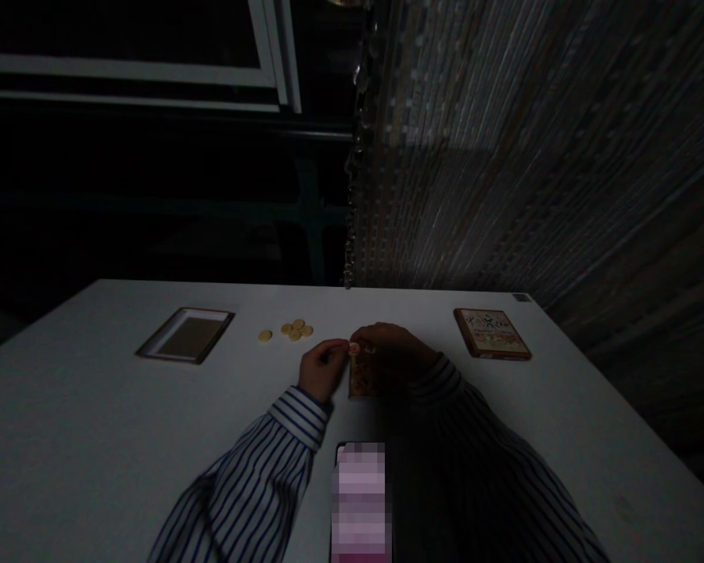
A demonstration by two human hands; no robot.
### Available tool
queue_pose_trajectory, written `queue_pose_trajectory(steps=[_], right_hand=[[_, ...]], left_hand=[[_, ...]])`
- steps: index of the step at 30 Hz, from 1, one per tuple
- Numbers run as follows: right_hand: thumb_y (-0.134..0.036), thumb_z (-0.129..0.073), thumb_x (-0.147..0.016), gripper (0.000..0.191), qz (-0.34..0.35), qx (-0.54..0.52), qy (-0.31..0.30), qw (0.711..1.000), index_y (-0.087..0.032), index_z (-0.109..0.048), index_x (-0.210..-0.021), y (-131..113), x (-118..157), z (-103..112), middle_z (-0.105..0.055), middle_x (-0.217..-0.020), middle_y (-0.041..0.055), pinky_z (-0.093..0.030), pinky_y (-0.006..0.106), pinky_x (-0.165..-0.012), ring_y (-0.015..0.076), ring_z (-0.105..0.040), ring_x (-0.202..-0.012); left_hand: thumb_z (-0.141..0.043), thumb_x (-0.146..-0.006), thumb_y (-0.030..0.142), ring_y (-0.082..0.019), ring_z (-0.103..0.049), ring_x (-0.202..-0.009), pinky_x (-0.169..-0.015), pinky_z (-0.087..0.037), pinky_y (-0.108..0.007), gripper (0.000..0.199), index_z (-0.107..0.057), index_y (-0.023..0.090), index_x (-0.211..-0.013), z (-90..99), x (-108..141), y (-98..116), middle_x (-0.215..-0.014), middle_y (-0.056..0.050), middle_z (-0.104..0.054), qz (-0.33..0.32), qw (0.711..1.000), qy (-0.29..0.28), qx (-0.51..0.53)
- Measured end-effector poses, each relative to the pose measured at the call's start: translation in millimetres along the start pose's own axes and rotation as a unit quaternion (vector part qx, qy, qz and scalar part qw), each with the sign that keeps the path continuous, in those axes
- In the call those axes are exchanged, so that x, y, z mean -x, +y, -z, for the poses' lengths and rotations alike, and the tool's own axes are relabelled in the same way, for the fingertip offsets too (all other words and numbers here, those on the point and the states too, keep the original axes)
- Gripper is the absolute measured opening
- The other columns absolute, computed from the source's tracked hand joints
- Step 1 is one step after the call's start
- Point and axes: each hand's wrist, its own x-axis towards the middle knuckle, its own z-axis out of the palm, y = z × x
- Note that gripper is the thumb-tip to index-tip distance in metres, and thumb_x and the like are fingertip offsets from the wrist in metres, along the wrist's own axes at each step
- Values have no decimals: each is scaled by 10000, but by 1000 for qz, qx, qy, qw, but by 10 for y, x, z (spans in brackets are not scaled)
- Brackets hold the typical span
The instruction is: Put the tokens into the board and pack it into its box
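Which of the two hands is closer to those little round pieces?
Left. The left hand is just beside the round pieces; the right hand is farther off, beyond it.

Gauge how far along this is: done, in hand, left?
Done, apparently: open tray and printed box set out on opposite sides. In hand: left hand and right hand meet at the patterned board's far edge, by a small reddish-white piece. Left, perhaps: loose pale discs; their use is unclear.
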Motion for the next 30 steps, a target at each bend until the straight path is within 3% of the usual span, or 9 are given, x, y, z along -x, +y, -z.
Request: queue_pose_trajectory(steps=[17, 30], right_hand=[[-336, -462, -820, 275, 5, 51, -19, 999, -181, -578, -1015, -6, 19, 34, -625, -945, 84, -377, 274, -764, 173, -548, -893], [-353, -421, -825, 286, -5, 61, -10, 998, -195, -569, -1013, -41, 22, 41, -630, -931, 70, -381, 292, -737, 181, -560, -852]], left_hand=[[-613, -639, 283, -152, -624, -681, -657, -498, -259, 192, -652, 126, -742, -5, 14, 34, -719, -55, -683, 26, 999, -26, 31], [-593, -660, 274, -152, -622, -693, -684, -499, -275, 186, -655, 129, -759, -1, 13, 2, -733, -53, -683, 6, 999, -32, 17]])
